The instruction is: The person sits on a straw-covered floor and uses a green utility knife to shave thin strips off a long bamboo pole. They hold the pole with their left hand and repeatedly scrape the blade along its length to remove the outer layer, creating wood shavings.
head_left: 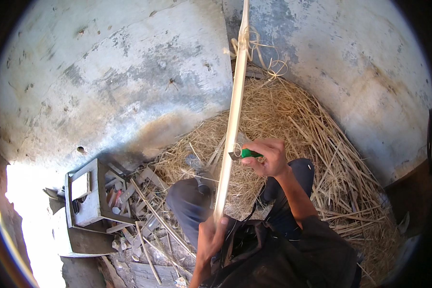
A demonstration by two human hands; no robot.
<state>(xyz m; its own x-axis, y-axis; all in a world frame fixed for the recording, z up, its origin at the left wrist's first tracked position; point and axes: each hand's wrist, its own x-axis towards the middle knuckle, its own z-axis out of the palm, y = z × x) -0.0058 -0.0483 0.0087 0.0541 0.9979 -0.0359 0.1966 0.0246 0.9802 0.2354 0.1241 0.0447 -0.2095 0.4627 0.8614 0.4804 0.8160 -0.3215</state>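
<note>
A long pale strip (pixel 235 110), bamboo by its look, slants up from between my knees past the top of the picture. My left hand (pixel 210 238) is closed around its near end. In my right hand (pixel 270 158) is a knife (pixel 250 153) with a green handle, its short dark blade against the strip's right edge. A small curl of shaving rises beside the blade. Farther up the strip hang several thin curled shavings (pixel 276 70).
A heap of straw-like shavings (pixel 269 103) fills the corner, with thin split sticks (pixel 338 153) along its right. Walls (pixel 144 62) enclose the far side. On the left a worn wooden box (pixel 89 197) stands by scraps and loose sticks (pixel 149 257). My bent knees (pixel 187 204) flank the strip.
</note>
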